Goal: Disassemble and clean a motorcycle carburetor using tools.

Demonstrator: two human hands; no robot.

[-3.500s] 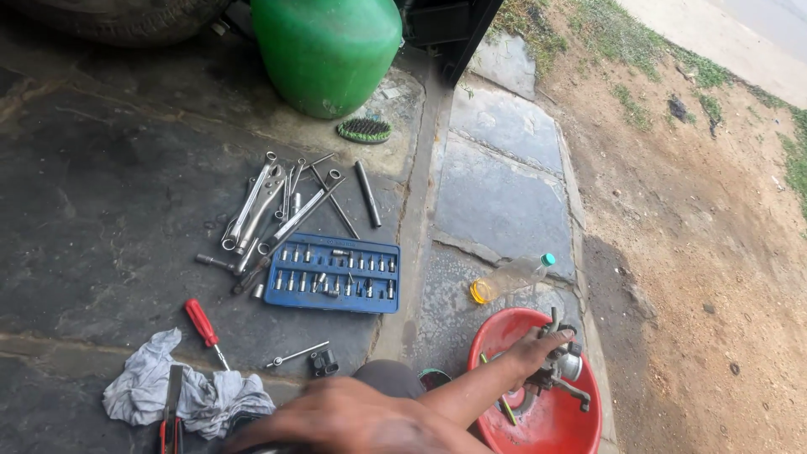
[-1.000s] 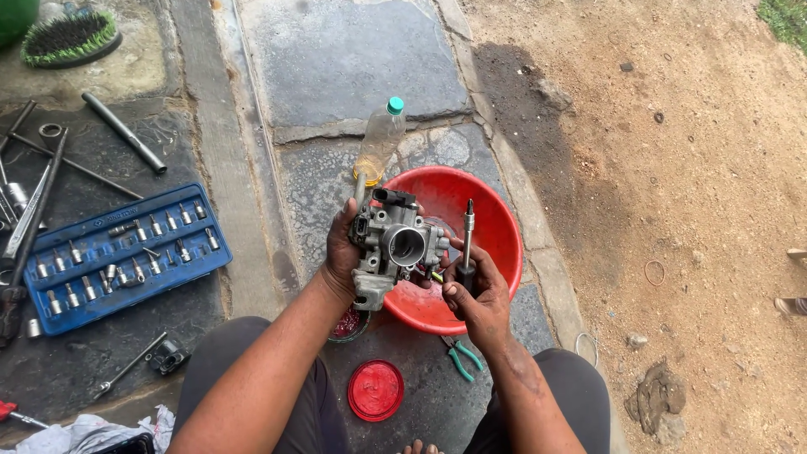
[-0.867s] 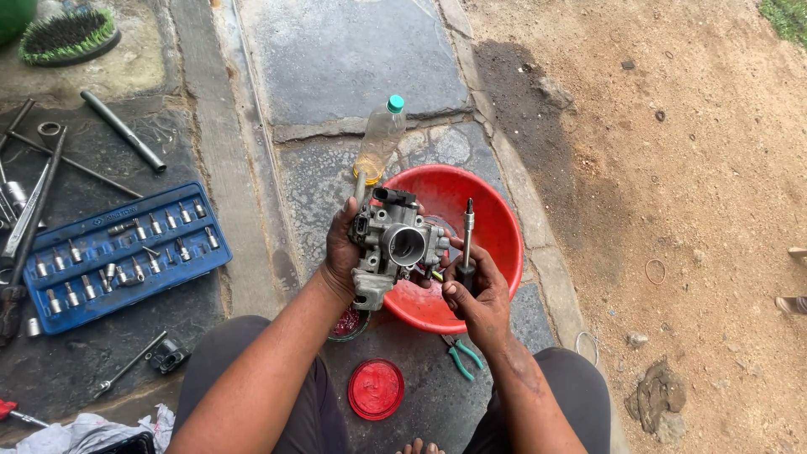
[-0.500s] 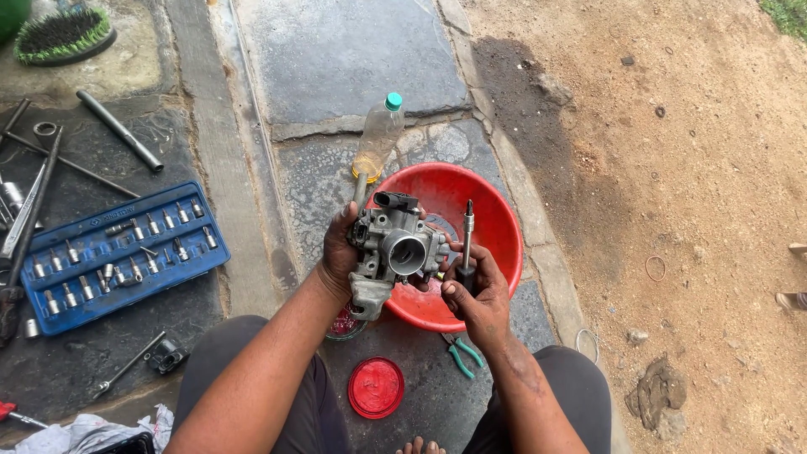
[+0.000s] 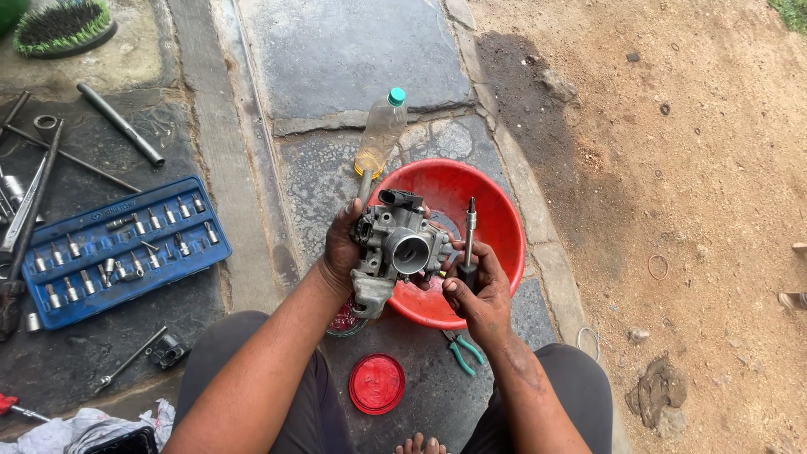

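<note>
My left hand (image 5: 341, 250) grips a grey metal throttle body (image 5: 397, 250) from its left side, holding it above the near rim of a red plastic basin (image 5: 496, 220). Its round bore faces up toward me and a black connector sits on its far end. My right hand (image 5: 477, 290) touches the part's right side and holds a screwdriver (image 5: 469, 240) upright, shaft pointing away from me. Both forearms reach in from the bottom of the head view.
A clear plastic bottle (image 5: 380, 134) with a green cap lies beyond the basin. A blue socket set tray (image 5: 118, 248) lies at left, with loose wrenches (image 5: 34, 193) and a ratchet (image 5: 139, 356). A red lid (image 5: 376, 383) and green-handled pliers (image 5: 461, 352) lie between my knees. Bare soil lies to the right.
The view has swung from the tools to the basin, and both hands have lifted the throttle body out of it. In the last second the part has tilted slightly in my hands.
</note>
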